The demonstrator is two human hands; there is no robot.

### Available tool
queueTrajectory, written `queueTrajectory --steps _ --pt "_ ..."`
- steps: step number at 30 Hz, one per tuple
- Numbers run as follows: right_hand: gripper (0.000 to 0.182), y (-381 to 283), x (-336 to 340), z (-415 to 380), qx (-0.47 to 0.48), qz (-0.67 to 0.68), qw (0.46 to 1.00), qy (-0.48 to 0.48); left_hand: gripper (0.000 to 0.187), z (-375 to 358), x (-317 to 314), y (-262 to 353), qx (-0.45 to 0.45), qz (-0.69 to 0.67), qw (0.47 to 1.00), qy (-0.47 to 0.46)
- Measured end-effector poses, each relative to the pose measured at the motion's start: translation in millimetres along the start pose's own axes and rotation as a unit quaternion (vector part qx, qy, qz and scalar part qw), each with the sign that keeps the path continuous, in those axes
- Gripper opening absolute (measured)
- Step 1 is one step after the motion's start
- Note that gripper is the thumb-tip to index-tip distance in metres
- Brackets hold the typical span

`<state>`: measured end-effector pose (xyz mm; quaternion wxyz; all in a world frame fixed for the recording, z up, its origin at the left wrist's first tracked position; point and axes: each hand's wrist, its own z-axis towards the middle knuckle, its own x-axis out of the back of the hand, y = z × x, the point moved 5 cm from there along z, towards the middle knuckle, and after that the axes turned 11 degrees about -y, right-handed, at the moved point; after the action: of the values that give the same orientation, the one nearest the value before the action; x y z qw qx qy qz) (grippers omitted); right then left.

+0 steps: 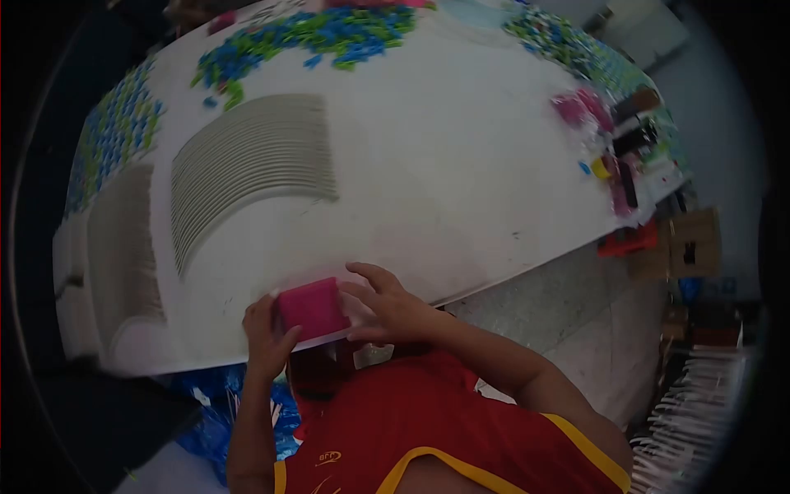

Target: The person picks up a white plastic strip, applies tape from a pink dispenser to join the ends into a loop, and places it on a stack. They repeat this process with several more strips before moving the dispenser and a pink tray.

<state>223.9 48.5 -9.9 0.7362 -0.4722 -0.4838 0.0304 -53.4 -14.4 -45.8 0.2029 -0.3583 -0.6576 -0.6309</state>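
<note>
A bright pink rectangular block or box [314,309] rests at the near edge of the white table, in front of my body. My left hand [267,336] grips its left side, with the thumb along the near face and the fingers round the far corner. My right hand [383,308] is at the block's right side, its fingers spread apart. Whether the right fingertips touch the block is hard to tell, as they are a little blurred. What the block is made of does not show.
On the white table [428,156], a curved row of thin grey sticks [255,156] lies to the left, with another row [123,255] beyond it. Blue and green pieces [329,37] are heaped at the back. Pink packets [583,109] lie at right. A wooden stool [691,243] stands beside the table.
</note>
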Motion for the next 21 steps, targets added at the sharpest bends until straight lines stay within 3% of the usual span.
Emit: queueTrajectory --steps 2,4,6,8,9,11,12,14,16,17,19,21 --pt "0.068 28 34 -48 -0.039 -0.005 0.998 0.04 0.079 -5 -7 -18 0.032 -0.051 0.998 -0.002" --pt "0.053 78 86 -126 -0.173 -0.025 0.974 0.142 0.079 -2 -2 -13 0.086 -0.132 0.987 -0.029" --pt "0.044 123 131 -214 -0.233 -0.045 0.939 0.248 0.079 4 4 -15 0.111 -0.146 0.98 -0.081" --pt "0.038 160 169 -299 -0.313 -0.062 0.9 0.297 0.084 2 6 -33 0.238 -0.176 0.954 -0.037" --pt "0.036 174 189 -339 -0.34 -0.062 0.884 0.315 0.084 3 2 -40 0.225 -0.166 0.959 -0.036" --pt "0.034 199 227 -403 -0.365 -0.058 0.862 0.347 0.085 8 10 -55 0.349 -0.062 0.931 0.087" --pt "0.034 213 249 -432 -0.406 -0.083 0.837 0.358 0.085 27 10 -19 0.337 -0.056 0.936 0.088" --pt "0.034 238 292 -467 -0.449 -0.107 0.807 0.368 0.085 44 7 79 0.426 0.214 0.874 0.091" --pt "0.038 266 339 -489 -0.471 -0.143 0.76 0.425 0.083 68 -15 105 0.382 0.212 0.892 0.12" --pt "0.038 285 363 -494 -0.468 -0.142 0.761 0.427 0.08 82 -26 112 0.341 0.206 0.905 0.15" --pt "0.042 310 404 -495 -0.479 -0.242 0.717 0.444 0.075 109 -54 120 0.228 0.187 0.947 0.128" --pt "0.049 324 437 -489 -0.492 -0.23 0.72 0.432 0.064 127 -82 149 0.141 0.179 0.972 0.056"
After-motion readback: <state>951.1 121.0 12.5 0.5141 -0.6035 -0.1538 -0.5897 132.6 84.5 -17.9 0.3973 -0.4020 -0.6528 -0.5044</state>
